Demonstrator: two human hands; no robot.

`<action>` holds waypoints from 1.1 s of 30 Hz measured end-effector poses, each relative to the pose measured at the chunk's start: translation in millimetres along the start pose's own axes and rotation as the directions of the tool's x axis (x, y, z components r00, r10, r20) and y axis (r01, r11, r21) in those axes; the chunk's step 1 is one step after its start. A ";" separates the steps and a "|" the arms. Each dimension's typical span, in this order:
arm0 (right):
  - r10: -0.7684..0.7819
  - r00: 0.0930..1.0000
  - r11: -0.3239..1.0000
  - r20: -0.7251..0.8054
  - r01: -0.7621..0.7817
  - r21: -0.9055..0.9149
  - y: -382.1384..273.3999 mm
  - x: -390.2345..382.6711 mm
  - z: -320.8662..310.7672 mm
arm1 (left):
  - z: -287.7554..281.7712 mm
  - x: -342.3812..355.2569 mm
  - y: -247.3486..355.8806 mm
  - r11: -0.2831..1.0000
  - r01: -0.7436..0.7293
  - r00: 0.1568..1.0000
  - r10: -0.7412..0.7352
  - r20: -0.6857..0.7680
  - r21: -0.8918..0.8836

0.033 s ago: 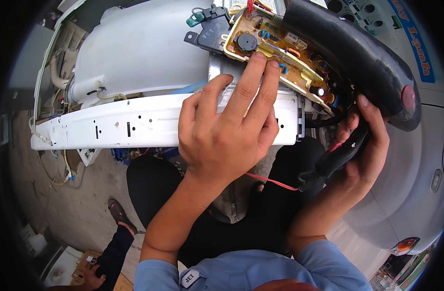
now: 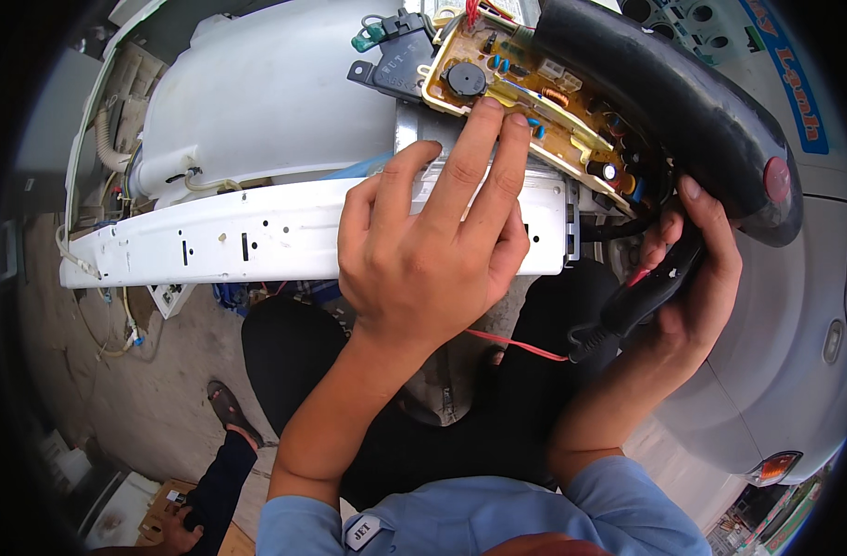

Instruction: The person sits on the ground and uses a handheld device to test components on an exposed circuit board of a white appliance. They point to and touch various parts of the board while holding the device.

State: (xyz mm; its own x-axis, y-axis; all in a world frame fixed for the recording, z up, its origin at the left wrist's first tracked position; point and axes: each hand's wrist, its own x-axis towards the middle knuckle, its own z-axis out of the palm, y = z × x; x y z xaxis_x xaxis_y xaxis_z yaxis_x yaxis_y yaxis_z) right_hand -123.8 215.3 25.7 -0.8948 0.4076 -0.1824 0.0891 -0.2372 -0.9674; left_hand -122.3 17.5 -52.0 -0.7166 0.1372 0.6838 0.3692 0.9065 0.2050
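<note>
The circuit board is amber, the handle black — the metal rail white.

light-blue short-sleeved shirt, white angular badge, black trousers

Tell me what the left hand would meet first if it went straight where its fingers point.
Likely the circuit board; two fingers of the left hand overlap its near edge here, though depth makes contact hard to tell.
</note>
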 end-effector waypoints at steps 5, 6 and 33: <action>0.006 0.999 1.000 0.048 -0.005 -0.018 1.4 2.6 -0.4 | -1.8 -1.1 -2.2 1.000 -0.001 1.000 0.001 0.009 0.008; 0.007 0.999 1.000 0.032 -0.006 -0.023 -0.2 2.7 -2.1 | -0.5 -0.6 -0.6 1.000 -0.006 1.000 0.006 0.002 0.004; -0.005 0.996 1.000 0.087 0.004 0.018 6.0 2.8 -1.9 | -2.4 -2.2 -1.2 1.000 -0.006 1.000 0.006 -0.011 0.018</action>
State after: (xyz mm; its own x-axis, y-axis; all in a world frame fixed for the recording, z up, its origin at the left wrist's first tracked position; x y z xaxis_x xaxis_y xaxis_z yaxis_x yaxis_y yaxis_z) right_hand -124.9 216.7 19.1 -0.9299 0.3306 -0.1613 0.0778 -0.2517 -0.9647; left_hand -119.8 15.2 -52.0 -0.7079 0.1381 0.6926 0.3626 0.9127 0.1886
